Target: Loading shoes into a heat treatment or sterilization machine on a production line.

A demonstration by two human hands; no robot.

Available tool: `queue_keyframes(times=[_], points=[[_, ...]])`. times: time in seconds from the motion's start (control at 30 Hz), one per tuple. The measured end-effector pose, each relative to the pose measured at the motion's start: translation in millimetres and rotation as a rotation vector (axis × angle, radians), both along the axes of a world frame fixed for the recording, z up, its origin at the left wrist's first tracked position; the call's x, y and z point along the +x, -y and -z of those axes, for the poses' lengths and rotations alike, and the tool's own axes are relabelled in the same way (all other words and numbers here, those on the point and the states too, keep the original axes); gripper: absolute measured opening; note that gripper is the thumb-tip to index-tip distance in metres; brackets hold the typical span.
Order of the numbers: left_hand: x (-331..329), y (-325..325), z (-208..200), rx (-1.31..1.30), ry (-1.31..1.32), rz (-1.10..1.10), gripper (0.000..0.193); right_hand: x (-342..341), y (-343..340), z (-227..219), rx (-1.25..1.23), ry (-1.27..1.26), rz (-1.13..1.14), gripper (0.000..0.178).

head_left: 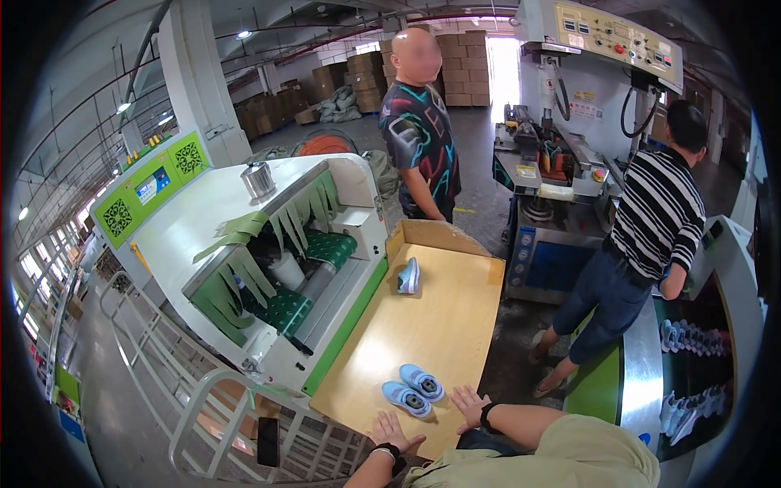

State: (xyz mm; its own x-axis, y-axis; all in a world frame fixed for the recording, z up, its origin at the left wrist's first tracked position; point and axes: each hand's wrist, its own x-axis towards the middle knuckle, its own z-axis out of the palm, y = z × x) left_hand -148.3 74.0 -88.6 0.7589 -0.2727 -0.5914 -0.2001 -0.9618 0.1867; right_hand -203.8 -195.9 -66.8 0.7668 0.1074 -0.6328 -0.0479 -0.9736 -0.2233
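Note:
Two light blue and lilac sneakers lie side by side on the wooden table point(366, 350), the left sneaker point(405, 398) a little nearer to me than the right sneaker point(422, 381). My left hand point(394, 434) rests open at the table's near edge, fingers spread, just below the left sneaker. My right hand point(470, 406) lies open to the right of the pair, its fingers spread as well. Neither hand touches a shoe. Farther up the table stands another sneaker point(409, 276), grey-blue with a white sole.
Left of the table is a white and green conveyor machine point(325, 191) with strip curtains point(252, 272). A metal rail cart point(203, 415) stands nearby. One person point(421, 138) stands beyond the table; another point(661, 203) works at right, near a rack of shoes point(691, 337). A press machine point(553, 163) stands behind.

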Motion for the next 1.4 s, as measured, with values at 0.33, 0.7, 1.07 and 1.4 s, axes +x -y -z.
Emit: queue_keyframes(times=[0.33,0.7,1.07,1.4], points=[[-1,1,-1,-0.013,-0.003,-0.006,0.135,0,-1,-2,-0.021,-0.002,-0.006,0.125],[-2,1,-5,-0.013,-0.002,-0.011,0.135,0,-3,-7,-0.037,-0.020,-0.007,0.124],[0,0,-2,-0.027,0.000,-0.013,0.135,-1,-4,-6,-0.019,0.005,0.005,0.125],[-1,1,-7,0.022,0.008,0.015,0.136,0,-3,-3,-0.021,0.000,0.008,0.126]])
